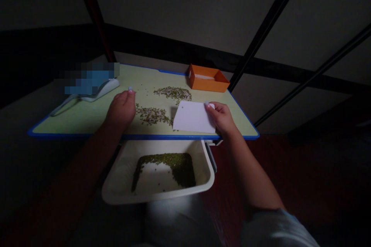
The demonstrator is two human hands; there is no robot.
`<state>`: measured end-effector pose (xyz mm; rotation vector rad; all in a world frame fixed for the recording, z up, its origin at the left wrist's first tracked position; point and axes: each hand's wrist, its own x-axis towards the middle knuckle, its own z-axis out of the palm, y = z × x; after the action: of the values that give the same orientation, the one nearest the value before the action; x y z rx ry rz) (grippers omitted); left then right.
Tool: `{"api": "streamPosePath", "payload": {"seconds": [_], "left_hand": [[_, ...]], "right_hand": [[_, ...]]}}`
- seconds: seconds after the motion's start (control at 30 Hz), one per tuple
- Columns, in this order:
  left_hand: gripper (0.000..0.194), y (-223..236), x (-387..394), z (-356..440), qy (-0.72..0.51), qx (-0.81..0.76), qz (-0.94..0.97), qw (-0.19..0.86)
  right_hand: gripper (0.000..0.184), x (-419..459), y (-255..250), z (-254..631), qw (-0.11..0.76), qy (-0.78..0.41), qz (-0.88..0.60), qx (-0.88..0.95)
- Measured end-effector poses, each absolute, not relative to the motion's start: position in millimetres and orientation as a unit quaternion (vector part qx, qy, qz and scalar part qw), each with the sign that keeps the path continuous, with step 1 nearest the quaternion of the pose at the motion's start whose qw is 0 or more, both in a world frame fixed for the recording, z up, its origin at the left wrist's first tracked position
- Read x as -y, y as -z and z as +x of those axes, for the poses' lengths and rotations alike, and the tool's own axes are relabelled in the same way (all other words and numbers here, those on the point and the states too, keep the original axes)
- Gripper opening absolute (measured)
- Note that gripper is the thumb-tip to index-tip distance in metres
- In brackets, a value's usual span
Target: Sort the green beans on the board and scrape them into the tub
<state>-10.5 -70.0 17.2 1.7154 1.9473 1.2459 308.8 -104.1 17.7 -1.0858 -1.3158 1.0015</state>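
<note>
My right hand [220, 119] grips the right end of a flat white dough scraper [193, 117], a thin sheet with a small hole near its upper left corner. The scraper is tilted over the front of the table, beside a scattered patch of small green beans [153, 115]. Left of that patch my left hand [121, 109] is closed above the tabletop, thumb uppermost; whatever its fingers hold, if anything, is hidden. A second bean patch [174, 93] lies farther back. Below the table edge, a white plastic tub [116, 192] holds more beans, heaped along its back and right.
The pale yellow-green table [72, 121] has a blue rim. An orange open box [210, 84] stands at its back right. At the left lies a pale grey object with a curved arm [106, 88], its upper part pixelated. Dark panelled walls rise behind the table.
</note>
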Motion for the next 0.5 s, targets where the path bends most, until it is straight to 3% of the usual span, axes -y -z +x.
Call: {"api": "streamPosePath", "payload": {"seconds": [0.33, 0.5], "left_hand": [[0.047, -18.4, 70.8, -8.6, -0.422, -0.669, 0.602, 0.113], [0.05, -17.9, 71.2, -9.4, -0.425, -0.665, 0.603, 0.114]], "right_hand": [[0.059, 113.1, -24.7, 304.4, 0.49, -0.472, -0.445, 0.582], [0.057, 110.0, -22.9, 306.6, 0.542, -0.448, -0.437, 0.562]]}}
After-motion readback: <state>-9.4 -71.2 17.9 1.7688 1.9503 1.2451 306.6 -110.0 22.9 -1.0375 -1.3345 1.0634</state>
